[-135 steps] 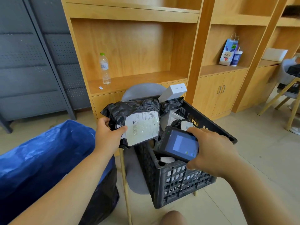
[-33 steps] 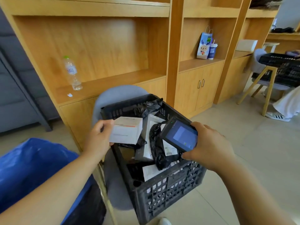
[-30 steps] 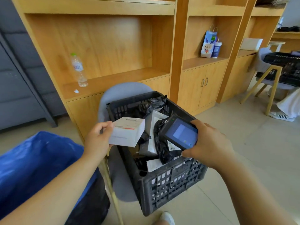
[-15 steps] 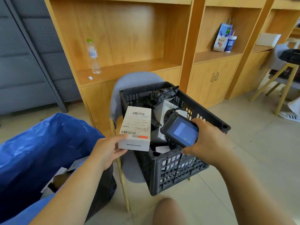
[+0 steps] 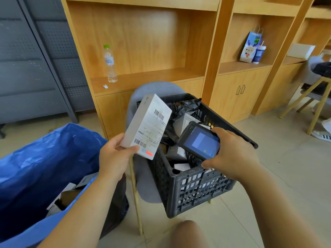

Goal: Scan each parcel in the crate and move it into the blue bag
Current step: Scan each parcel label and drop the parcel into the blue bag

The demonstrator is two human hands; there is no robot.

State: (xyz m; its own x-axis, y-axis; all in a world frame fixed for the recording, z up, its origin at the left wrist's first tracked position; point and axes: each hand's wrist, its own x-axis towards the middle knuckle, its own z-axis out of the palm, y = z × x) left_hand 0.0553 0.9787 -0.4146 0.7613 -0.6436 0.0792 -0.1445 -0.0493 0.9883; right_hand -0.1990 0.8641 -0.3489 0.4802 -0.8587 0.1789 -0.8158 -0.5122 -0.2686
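At the far left the blue bag (image 5: 44, 158) stands open on the floor, with a few boxes and flat parcels showing deep inside near its near rim. Just right of its mouth the left hand (image 5: 113, 157) holds a white box (image 5: 147, 126) by its lower end, thumb across the labelled face and the fingers (image 5: 116, 140) wrapped behind it, so the box tilts up and away with its printed shipping label and barcodes turned toward the person. The box hangs in the air, above the near left corner of the black crate (image 5: 197, 185), which rests on a grey chair (image 5: 154, 90) and holds more parcels: black plastic mailers and pale boxes heaped loosely. Over the crate the right hand (image 5: 231, 154) grips the handheld scanner (image 5: 199, 140), fingers closed around its edges, screen lit and facing up, its front end pointing toward the box just beside it. The step in hand looks to be the scan of this box. Whether the read has registered cannot be told from the screen. The next move, I judge, calls for lining the scanner's window with one barcode, then swinging the box left and letting it drop into the bag's mouth before reaching back into the crate.
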